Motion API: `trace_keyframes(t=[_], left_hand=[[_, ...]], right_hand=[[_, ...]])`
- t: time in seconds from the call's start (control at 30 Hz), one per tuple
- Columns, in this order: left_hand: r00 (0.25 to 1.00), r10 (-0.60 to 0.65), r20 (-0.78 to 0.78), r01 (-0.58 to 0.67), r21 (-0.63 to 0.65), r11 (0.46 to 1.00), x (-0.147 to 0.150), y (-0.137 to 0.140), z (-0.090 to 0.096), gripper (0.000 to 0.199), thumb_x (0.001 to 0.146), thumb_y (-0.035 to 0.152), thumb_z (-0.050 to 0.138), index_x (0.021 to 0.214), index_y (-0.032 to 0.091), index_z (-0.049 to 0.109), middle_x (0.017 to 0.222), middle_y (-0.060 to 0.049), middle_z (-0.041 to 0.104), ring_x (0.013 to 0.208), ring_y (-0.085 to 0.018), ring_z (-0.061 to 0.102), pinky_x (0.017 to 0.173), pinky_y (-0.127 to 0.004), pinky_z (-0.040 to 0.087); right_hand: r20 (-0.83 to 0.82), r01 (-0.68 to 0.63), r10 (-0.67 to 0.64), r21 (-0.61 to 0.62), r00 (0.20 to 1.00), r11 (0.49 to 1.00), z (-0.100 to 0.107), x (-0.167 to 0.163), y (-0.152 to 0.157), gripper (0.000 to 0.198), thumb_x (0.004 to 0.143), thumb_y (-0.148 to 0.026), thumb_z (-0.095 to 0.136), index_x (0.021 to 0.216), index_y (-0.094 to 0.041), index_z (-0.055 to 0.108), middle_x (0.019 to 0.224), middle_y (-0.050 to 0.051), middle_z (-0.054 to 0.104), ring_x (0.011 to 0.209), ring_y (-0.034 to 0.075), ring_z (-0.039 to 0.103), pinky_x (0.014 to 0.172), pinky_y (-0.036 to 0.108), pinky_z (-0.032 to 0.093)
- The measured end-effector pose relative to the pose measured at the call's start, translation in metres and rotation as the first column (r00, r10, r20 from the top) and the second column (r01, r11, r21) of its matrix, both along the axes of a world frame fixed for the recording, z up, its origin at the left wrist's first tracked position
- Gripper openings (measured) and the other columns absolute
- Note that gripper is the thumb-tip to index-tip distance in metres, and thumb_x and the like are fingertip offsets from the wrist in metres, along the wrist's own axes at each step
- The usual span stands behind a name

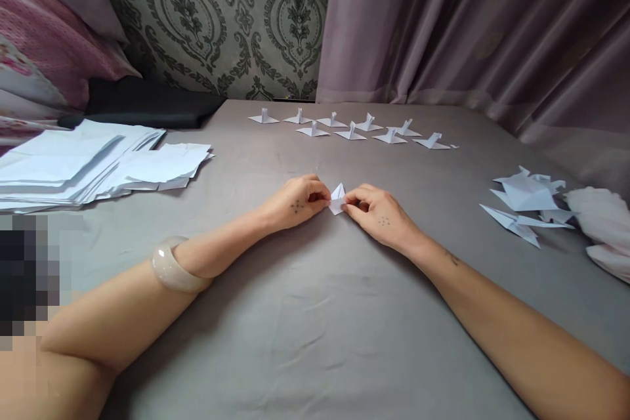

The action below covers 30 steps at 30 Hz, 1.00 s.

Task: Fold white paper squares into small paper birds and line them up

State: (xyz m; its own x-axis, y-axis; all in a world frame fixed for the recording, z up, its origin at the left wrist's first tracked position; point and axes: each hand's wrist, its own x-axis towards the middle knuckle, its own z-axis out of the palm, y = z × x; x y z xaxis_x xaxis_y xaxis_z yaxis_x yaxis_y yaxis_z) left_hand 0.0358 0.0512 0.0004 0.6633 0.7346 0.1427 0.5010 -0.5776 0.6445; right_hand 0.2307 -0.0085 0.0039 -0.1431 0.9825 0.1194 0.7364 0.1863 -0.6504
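A small piece of folded white paper [338,199] is held between my two hands at the middle of the grey-covered surface. It has a pointed top and a point at the bottom. My left hand [304,201] pinches its left edge between thumb and fingers. On the opposite edge, my right hand [377,210] grips it in the same way. The fingertips cover both sides of the paper. Beyond the hands stand several small folded paper figures [352,132] in two rough rows, each with a flat base and a raised part.
Stacks of white paper sheets [59,161] lie at the left, in front of a black cloth [147,104]. Several folded paper pieces [529,193] are heaped at the right beside a crumpled white cloth [600,220]. A purple curtain [394,26] hangs behind the surface.
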Motion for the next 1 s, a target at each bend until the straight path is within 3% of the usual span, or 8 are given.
trace_keyframes(t=[0.3,0.5,0.63,0.77,0.87,1.0], left_hand=[[0.962,-0.18,-0.206,0.237,0.298,0.925,-0.007,-0.003,0.002,0.032,0.093,0.018,0.036,0.1,0.017,0.067,0.102,-0.01,0.062,0.089,-0.018,0.058,0.073,-0.026,0.043],[0.928,-0.215,-0.306,0.309,0.308,0.9,-0.01,-0.015,0.014,0.033,0.082,0.012,0.042,0.097,0.017,0.07,0.099,-0.01,0.062,0.088,-0.02,0.057,0.071,-0.028,0.044],[0.965,-0.152,-0.212,0.198,0.217,0.956,-0.006,-0.015,0.014,0.027,0.088,0.023,0.045,0.082,0.017,0.07,0.094,-0.009,0.062,0.08,-0.017,0.056,0.068,-0.028,0.042],[0.997,0.028,-0.076,-0.025,0.043,0.999,0.003,-0.007,0.003,0.029,0.087,0.034,0.053,0.065,0.016,0.061,0.081,-0.005,0.059,0.067,-0.014,0.051,0.064,-0.027,0.039],[0.99,0.141,-0.011,-0.142,-0.048,0.989,0.007,-0.004,-0.003,0.018,0.079,0.034,0.064,0.077,0.017,0.061,0.083,-0.004,0.056,0.072,-0.015,0.05,0.068,-0.028,0.041],[0.977,0.214,0.013,-0.21,-0.147,0.966,0.01,-0.005,-0.003,0.023,0.076,0.035,0.067,0.091,0.017,0.064,0.1,-0.007,0.051,0.086,-0.019,0.05,0.079,-0.033,0.044]], right_hand=[[0.142,-0.115,0.102,0.088,0.985,0.989,-0.001,0.002,-0.006,0.023,0.089,-0.018,0.048,0.094,-0.022,0.069,0.095,0.004,0.063,0.079,0.015,0.058,0.072,0.028,0.042],[0.343,-0.178,0.135,0.096,0.929,0.979,0.003,0.004,-0.018,0.035,0.09,-0.012,0.039,0.106,-0.023,0.068,0.102,0.006,0.062,0.076,0.015,0.057,0.065,0.028,0.04],[0.379,-0.197,0.14,0.116,0.915,0.973,0.004,0.008,-0.022,0.038,0.083,-0.007,0.042,0.103,-0.024,0.069,0.104,0.005,0.063,0.075,0.015,0.057,0.063,0.028,0.039],[0.298,-0.142,0.1,0.123,0.949,0.982,0.003,0.009,-0.02,0.03,0.081,-0.011,0.047,0.094,-0.023,0.072,0.101,0.003,0.065,0.067,0.012,0.054,0.065,0.028,0.04],[0.199,-0.074,0.049,0.117,0.979,0.99,0.0,0.007,-0.015,0.02,0.084,-0.02,0.051,0.082,-0.023,0.071,0.094,0.002,0.065,0.064,0.012,0.053,0.064,0.028,0.04],[0.079,0.027,-0.034,0.086,0.996,0.996,-0.005,0.005,-0.007,0.015,0.083,-0.03,0.058,0.072,-0.022,0.066,0.085,0.001,0.063,0.067,0.013,0.054,0.064,0.028,0.04]])
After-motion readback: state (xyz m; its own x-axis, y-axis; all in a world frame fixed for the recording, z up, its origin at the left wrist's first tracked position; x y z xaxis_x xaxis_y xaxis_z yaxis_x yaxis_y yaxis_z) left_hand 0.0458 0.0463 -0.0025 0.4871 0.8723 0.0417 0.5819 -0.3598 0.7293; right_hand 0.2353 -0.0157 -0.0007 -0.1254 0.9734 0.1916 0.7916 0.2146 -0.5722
